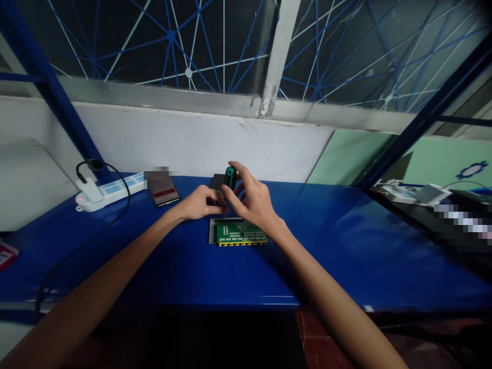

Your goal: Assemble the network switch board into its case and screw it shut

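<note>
An upright screwdriver point(230, 177) with a green and black handle stands over a green circuit board point(239, 231). Fingers of my right hand point(257, 201) are wrapped about its handle. Lower down, my left hand point(197, 203) has its thumb and fingers closed in around the thin shaft. The shaft points down to the board's back left part; the exact contact of its tip is too small to make out. Yellow connectors line the board's front edge. The board lies in a grey metal housing point(212, 233), whose left side shows; my right hand hides its back right part.
Behind my hands sits a dark box point(217, 180), partly covered. To the left on the blue table point(338, 246) are a phone point(164, 193) and a white power strip point(111, 191) with a black cable. A red item point(6, 254) lies at the left edge. Blue frame posts rise on both sides.
</note>
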{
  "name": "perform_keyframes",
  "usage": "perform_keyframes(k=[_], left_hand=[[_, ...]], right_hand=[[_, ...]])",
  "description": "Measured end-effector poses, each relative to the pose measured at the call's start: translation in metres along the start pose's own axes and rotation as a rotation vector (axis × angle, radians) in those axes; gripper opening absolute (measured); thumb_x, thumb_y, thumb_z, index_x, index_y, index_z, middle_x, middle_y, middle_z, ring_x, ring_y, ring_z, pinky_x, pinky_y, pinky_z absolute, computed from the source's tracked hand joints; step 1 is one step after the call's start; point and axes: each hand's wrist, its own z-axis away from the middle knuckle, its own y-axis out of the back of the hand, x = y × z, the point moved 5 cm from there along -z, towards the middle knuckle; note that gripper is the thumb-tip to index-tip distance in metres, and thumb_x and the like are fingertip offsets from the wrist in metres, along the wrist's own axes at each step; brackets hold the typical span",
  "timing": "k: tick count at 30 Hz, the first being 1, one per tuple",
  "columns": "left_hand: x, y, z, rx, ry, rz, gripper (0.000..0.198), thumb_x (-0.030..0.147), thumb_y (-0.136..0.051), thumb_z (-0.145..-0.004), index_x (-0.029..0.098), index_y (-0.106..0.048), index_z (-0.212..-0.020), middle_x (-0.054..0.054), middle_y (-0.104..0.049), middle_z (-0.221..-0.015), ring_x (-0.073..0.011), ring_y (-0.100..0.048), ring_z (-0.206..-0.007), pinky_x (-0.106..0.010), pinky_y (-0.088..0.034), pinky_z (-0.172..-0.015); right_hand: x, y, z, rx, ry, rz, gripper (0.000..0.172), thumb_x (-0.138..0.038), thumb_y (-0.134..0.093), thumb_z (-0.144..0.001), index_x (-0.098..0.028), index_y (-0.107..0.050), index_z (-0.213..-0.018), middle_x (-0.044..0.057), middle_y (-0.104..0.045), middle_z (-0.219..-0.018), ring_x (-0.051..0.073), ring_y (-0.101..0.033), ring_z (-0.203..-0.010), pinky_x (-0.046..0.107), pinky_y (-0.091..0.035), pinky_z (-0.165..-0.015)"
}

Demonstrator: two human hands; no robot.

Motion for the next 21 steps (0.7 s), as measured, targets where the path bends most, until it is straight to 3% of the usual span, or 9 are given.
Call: perform_keyframes(k=[21], left_hand=[[0.0013,-0.0038,0.0001,-0.119,-0.034,0.020,0.017,0.026,-0.063,-0.083,0.014,-0.074,-0.085,-0.008,-0.075,-0.088,-0.0200,-0.067,-0.085,-0.033,-0.048,-0.080]], right_hand=[[-0.0018,0.0006,0.0002,0.002,0.007,0.003,0.048,-0.041,-0.046,-0.095,-0.020,-0.039,-0.138,0.009,-0.066,-0.112,0.017,-0.066,-0.074,0.031,-0.051,-0.058]])
